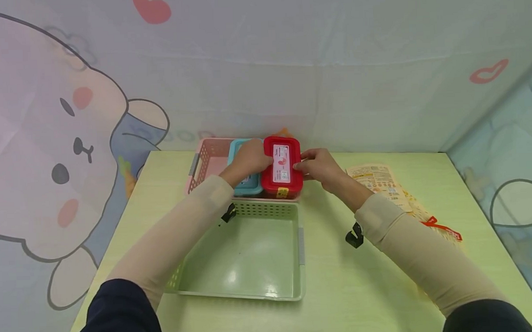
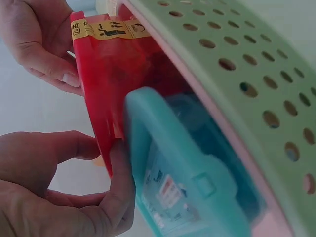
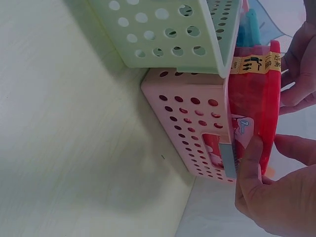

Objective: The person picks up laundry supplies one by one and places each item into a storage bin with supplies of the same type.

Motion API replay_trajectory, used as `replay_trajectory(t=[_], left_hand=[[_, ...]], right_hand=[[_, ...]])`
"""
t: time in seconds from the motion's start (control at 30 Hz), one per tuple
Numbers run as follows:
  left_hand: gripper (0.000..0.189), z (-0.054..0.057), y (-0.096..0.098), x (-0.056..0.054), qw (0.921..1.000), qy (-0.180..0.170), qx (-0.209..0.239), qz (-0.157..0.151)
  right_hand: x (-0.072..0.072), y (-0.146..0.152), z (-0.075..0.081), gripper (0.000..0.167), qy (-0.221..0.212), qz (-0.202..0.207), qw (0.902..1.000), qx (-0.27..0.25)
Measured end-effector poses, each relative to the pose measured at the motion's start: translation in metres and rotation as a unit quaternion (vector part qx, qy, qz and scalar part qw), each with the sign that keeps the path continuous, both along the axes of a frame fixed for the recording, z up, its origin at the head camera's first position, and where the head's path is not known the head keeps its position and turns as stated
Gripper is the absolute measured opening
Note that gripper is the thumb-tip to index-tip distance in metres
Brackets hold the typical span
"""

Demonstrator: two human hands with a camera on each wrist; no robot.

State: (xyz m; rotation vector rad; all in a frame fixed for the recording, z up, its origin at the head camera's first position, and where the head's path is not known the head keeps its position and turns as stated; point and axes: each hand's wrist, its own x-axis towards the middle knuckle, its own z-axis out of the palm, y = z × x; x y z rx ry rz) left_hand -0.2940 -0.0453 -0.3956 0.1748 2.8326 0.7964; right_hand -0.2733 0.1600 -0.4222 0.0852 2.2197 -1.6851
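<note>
Your left fingers (image 2: 122,173) and right fingers (image 3: 251,163) both pinch the red box (image 1: 281,160) by its lid edge, smack between them — lower part's inside the pink basket (image 3: 187,88). Keep both sides level — that blue box (image 2: 207,170) beside your left fingers could snag.

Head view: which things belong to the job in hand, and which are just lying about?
Likely in the job:
- red-lidded container, gripped by the left hand and right hand
- pink basket around its lower part
- turquoise-lidded container beside it

Apparently lying about:
- green basket, role unclear
- printed packets
</note>
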Motion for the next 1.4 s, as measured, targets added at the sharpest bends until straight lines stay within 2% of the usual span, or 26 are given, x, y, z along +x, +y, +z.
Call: replay_trajectory(t=[0.17, 0.3, 0.43, 0.73, 0.87, 1.03, 1.23, 1.4], left_hand=[[0.049, 0.003, 0.004, -0.001, 0.9999, 0.000, -0.014, 0.003], [0.051, 0.000, 0.007, -0.003, 0.9994, 0.006, -0.035, 0.002], [0.048, -0.004, 0.011, -0.003, 0.9985, 0.014, -0.050, -0.013], [0.039, -0.003, 0.014, 0.003, 0.9964, 0.029, -0.072, -0.033], [0.047, -0.005, 0.016, 0.004, 0.9925, 0.041, -0.107, -0.042], [0.061, -0.006, 0.020, 0.007, 0.9863, 0.051, -0.153, -0.038], [0.058, -0.011, 0.021, 0.010, 0.9744, 0.077, -0.205, -0.050], [0.057, -0.016, 0.022, 0.010, 0.9730, 0.080, -0.211, -0.048]], right_hand=[[-0.002, -0.001, 0.003, 0.049, 0.010, 0.000, 0.9999, 0.008], [-0.003, -0.002, 0.002, 0.049, 0.016, 0.000, 0.9996, 0.022], [-0.003, -0.002, 0.000, 0.048, 0.024, 0.006, 0.9986, 0.046], [-0.002, -0.002, -0.005, 0.046, 0.040, 0.013, 0.9968, 0.069], [-0.002, -0.004, -0.007, 0.045, 0.053, 0.009, 0.9954, 0.079], [-0.001, -0.007, -0.008, 0.045, 0.069, 0.007, 0.9923, 0.103], [0.000, -0.011, -0.011, 0.047, 0.066, 0.008, 0.9914, 0.113], [0.002, -0.012, -0.012, 0.045, 0.078, 0.018, 0.9866, 0.142]])
